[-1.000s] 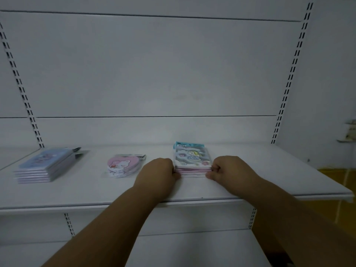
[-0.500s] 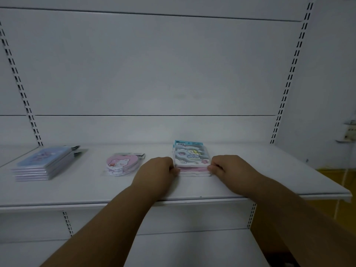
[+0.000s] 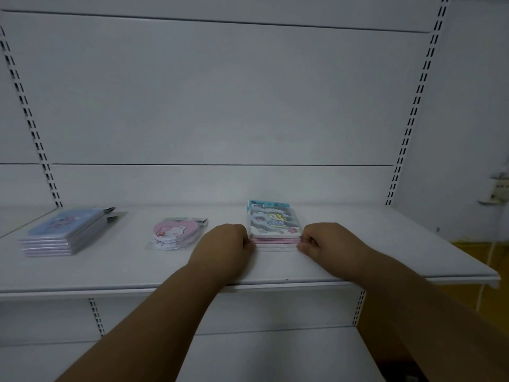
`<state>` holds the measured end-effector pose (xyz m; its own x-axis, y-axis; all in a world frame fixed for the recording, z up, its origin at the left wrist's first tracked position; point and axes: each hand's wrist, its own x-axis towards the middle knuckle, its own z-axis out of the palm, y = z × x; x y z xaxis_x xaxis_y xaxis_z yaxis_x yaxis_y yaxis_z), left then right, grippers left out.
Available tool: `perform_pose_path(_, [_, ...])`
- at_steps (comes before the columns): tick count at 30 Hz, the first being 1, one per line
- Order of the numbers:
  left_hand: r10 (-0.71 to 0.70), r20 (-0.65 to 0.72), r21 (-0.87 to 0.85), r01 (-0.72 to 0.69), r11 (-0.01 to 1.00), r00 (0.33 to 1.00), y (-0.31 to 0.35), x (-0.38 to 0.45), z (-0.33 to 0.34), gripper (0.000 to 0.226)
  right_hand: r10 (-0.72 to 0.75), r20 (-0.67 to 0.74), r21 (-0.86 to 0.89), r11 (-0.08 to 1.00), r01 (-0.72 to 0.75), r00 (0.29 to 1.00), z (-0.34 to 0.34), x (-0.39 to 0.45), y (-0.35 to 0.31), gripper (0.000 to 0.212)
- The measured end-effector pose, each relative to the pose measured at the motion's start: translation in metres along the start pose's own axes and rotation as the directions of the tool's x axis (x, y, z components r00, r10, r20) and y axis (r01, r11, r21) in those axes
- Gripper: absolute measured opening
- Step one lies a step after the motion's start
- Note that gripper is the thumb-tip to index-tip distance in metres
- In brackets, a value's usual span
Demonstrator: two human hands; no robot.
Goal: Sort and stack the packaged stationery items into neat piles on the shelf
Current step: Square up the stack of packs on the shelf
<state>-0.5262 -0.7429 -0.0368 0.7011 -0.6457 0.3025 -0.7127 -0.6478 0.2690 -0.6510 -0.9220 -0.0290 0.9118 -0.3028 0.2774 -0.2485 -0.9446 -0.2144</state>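
Three piles of packaged stationery lie on the white shelf (image 3: 385,252). The blue notebook pile (image 3: 64,232) sits at 9 o'clock and holds roughly six packs; the edges blur, so the count is approximate. The pink round-pad pile (image 3: 176,234) sits between it and the centre; its count cannot be read. The unicorn pack pile (image 3: 274,226) sits just right of centre, one printed pack on top of several pink-edged packs.

The left hand (image 3: 224,250) rests on the shelf, its grip curled together, fingertips pressed against the left edge of the unicorn pack pile. The right hand (image 3: 327,241) mirrors it, grip curled against the right edge. Both hands bracket the pile; neither lifts it.

Open shelf surface runs toward 3 o'clock from the right hand to the shelf's right end. Clear gaps separate all three piles. The front lip of the shelf lies under both forearms.
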Motion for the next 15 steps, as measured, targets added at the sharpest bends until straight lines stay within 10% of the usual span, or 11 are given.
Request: perform_pose_path(15, [-0.026, -0.094, -0.06, 0.021, 0.998, 0.995, 0.0019, -0.0027, -0.0059, 0.022, -0.021, -0.059, 0.137, 0.99, 0.029, 0.998, -0.0037, -0.0023, 0.0027, 0.018])
